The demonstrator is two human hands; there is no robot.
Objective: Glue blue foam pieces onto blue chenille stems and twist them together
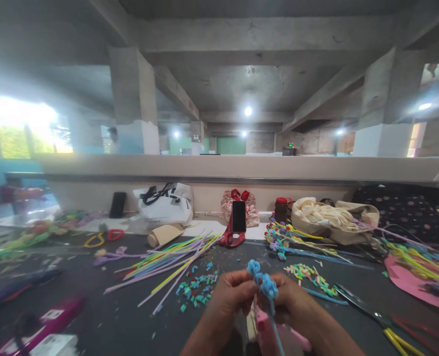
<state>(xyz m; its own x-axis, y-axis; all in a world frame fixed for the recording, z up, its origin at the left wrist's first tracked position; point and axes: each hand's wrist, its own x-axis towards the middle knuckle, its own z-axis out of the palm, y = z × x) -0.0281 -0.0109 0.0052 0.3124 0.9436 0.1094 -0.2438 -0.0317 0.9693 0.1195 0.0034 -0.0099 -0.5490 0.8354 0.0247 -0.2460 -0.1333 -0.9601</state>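
Near the bottom centre, a light blue flower-like piece [269,287] made of fuzzy stem has two looped clusters and a long stem hanging down. My left hand [236,291] pinches it from the left, fingers closed near the upper cluster. From the right, my right hand [288,296] is closed round the lower cluster and the top of the stem. Below the hands is a pink object [262,324], partly hidden by the stem. Small blue and green cut pieces [197,289] lie left of my hands, and pale mixed pieces [312,277] lie to the right.
Coloured stems [182,262] spread left of centre; finished-looking flower stems [279,237] lie behind my hands. Scissors [375,314] with yellow handles rest at right. A phone [239,216] stands upright, between a white bag [163,205] and a cloth bag [321,217]. A magenta object [52,321] is lower left.
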